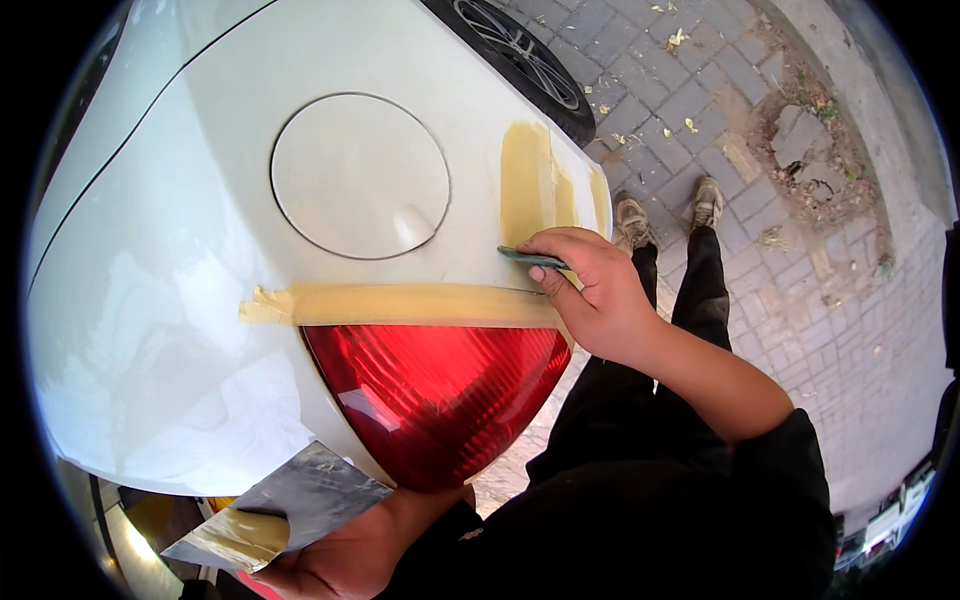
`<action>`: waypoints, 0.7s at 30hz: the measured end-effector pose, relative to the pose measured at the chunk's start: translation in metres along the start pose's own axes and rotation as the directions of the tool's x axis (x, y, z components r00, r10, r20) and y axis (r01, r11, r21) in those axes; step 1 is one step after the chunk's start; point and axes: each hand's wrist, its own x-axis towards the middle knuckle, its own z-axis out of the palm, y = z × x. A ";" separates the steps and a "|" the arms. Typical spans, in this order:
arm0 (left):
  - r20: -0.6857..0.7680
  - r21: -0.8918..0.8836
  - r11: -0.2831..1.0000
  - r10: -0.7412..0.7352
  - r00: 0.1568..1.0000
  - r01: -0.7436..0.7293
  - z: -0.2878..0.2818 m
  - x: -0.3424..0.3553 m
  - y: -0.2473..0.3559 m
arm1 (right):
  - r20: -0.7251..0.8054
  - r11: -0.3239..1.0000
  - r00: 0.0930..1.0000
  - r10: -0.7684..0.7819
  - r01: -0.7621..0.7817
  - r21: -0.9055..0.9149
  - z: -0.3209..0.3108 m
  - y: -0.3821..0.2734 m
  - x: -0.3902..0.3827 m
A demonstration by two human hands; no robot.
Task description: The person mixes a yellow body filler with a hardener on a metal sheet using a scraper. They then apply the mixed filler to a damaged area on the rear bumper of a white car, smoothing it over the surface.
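Observation:
My right hand [610, 300] pinches a thin dark green putty spreader [522, 257] between thumb and fingers. Its edge lies at the lower end of a yellowish putty patch [525, 180] on the white car panel [225, 180]. Just below, a strip of masking tape [400, 303] runs along the top of the red tail light [440, 395]. My left hand [345, 555], low in the picture, holds a grey mixing board [318, 490] from beneath. A smear of yellowish putty [235, 537] sits on the board; some fingers are hidden under it.
A round fuel flap [360, 175] is closed, left of the putty. The car's wheel [520, 55] stands at the top on grey paving [650, 80]. My shoes [706, 203] are on the paving, right of the car. Beyond them lies a dirt patch with a stone [800, 135].

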 end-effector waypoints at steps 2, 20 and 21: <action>0.005 -0.003 1.000 0.002 1.000 -0.002 0.002 -0.002 0.000 | 0.088 0.998 0.996 0.022 -0.028 0.064 -0.013 -0.003 0.000; 0.050 0.003 0.999 0.036 0.998 -0.036 0.002 0.001 0.005 | -0.072 0.999 0.997 0.024 -0.026 -0.026 -0.006 0.038 0.077; 0.048 0.004 0.999 0.033 0.998 -0.033 0.003 0.002 0.004 | -0.064 1.000 0.998 0.010 -0.010 0.006 -0.003 0.031 0.069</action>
